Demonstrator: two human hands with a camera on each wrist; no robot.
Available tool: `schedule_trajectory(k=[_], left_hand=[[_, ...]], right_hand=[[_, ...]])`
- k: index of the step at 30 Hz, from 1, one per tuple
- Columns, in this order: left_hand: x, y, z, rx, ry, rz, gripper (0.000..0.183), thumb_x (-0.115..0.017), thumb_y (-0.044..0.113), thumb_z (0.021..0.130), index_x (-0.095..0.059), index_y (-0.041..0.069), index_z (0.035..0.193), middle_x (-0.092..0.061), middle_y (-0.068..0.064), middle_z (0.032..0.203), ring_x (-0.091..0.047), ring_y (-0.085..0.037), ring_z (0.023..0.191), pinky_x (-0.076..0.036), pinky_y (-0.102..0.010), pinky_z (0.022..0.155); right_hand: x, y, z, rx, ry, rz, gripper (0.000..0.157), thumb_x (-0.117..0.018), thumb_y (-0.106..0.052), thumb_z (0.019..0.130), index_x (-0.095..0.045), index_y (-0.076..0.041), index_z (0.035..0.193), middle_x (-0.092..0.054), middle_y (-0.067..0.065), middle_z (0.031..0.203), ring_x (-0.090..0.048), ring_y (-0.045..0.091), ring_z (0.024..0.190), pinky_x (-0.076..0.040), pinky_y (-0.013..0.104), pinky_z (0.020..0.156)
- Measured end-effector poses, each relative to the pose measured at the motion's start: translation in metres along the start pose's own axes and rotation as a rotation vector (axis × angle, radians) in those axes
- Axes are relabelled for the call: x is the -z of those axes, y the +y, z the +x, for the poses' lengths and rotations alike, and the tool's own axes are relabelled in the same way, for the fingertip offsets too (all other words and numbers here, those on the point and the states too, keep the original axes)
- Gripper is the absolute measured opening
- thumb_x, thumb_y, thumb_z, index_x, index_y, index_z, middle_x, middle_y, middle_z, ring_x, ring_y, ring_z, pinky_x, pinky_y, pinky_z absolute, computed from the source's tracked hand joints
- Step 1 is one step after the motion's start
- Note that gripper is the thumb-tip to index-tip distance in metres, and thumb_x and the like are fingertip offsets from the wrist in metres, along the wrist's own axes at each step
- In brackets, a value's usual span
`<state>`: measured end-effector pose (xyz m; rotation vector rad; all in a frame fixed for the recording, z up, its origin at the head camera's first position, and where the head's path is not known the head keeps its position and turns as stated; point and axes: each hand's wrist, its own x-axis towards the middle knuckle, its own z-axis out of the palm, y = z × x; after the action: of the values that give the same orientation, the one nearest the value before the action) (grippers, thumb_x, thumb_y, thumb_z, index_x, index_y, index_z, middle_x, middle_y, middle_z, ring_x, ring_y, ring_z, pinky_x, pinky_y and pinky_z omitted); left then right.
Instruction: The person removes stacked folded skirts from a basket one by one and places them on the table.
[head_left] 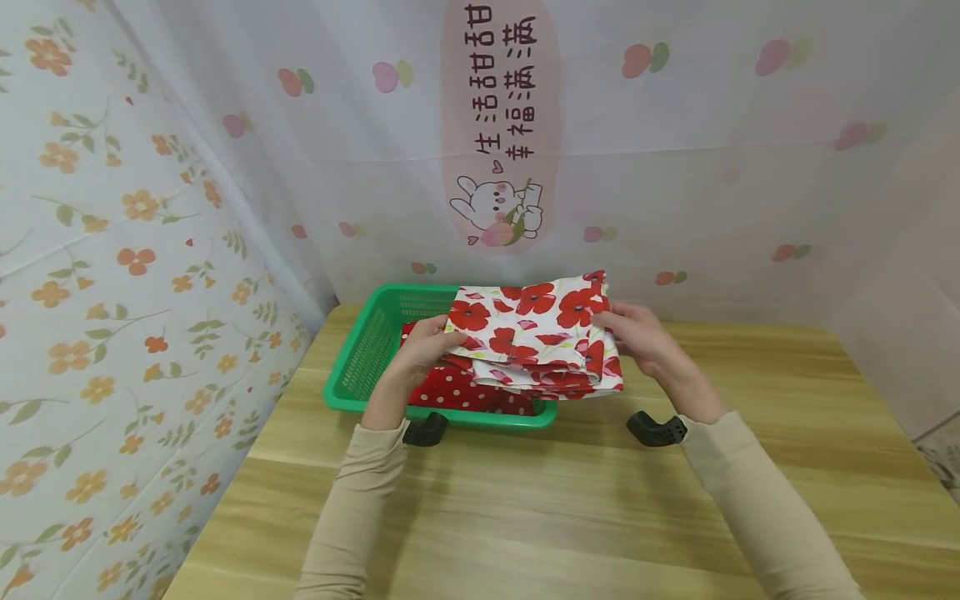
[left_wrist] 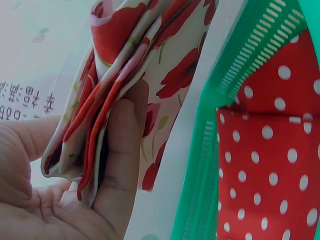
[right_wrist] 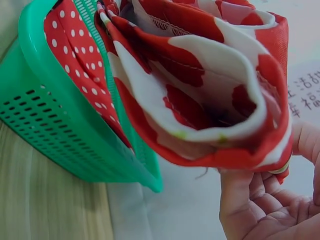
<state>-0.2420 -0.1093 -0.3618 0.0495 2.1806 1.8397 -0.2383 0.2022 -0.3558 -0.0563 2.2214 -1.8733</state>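
Note:
A folded white cloth with red poppies (head_left: 525, 329) is held up between both hands, over the right part of a green basket (head_left: 352, 367). My left hand (head_left: 420, 350) grips its left edge, thumb on top and fingers beneath, as the left wrist view shows with the stacked layers (left_wrist: 95, 120). At the opposite edge my right hand (head_left: 637, 333) pinches the cloth; the right wrist view shows its looped folds (right_wrist: 200, 100) near the fingers. Inside the basket lies a red cloth with white dots (head_left: 457, 390), partly hidden beneath the poppy cloth.
The basket stands on a wood-grain table (head_left: 525, 508) near its back edge. Behind hangs a white printed curtain (head_left: 675, 167), and a flowered curtain (head_left: 112, 292) borders the left side. Black curved wrist pieces (head_left: 656, 429) sit by the sleeves.

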Motion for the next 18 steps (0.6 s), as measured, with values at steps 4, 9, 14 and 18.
schedule_trajectory(k=[4,9,14,18], left_hand=[[-0.010,0.001,0.001,-0.024,0.005,-0.003,0.043,-0.059,0.016,0.090,-0.048,-0.002,0.128,-0.066,-0.014,0.104,-0.068,-0.023,0.084,-0.055,-0.035,0.075],[-0.025,0.004,0.004,-0.023,0.011,-0.023,0.043,-0.061,0.017,0.090,-0.049,0.001,0.128,-0.065,-0.016,0.108,-0.067,-0.026,0.090,-0.054,-0.034,0.077],[-0.041,0.007,0.009,-0.023,0.021,-0.041,0.042,-0.061,0.016,0.090,-0.050,0.001,0.127,-0.065,-0.016,0.108,-0.067,-0.026,0.092,-0.054,-0.034,0.077],[-0.054,0.009,0.011,-0.028,0.000,-0.063,0.042,-0.061,0.015,0.090,-0.050,0.001,0.128,-0.065,-0.016,0.108,-0.067,-0.026,0.093,-0.054,-0.035,0.077]], right_hand=[[0.009,0.000,-0.006,-0.003,0.009,0.019,0.053,-0.049,-0.022,0.095,-0.036,0.013,0.132,-0.062,-0.009,0.085,-0.063,0.006,0.073,-0.053,0.023,0.069],[0.022,0.001,-0.013,0.000,0.012,0.048,0.055,-0.049,-0.023,0.096,-0.032,0.012,0.135,-0.062,-0.010,0.085,-0.063,0.005,0.074,-0.053,0.023,0.070],[0.036,0.003,-0.020,-0.009,0.028,0.063,0.059,-0.050,-0.026,0.096,-0.028,0.010,0.138,-0.061,-0.011,0.086,-0.062,0.005,0.076,-0.053,0.022,0.070],[0.048,0.006,-0.026,-0.019,0.050,0.077,0.058,-0.050,-0.027,0.096,-0.029,0.009,0.137,-0.062,-0.012,0.086,-0.062,0.004,0.076,-0.053,0.021,0.069]])
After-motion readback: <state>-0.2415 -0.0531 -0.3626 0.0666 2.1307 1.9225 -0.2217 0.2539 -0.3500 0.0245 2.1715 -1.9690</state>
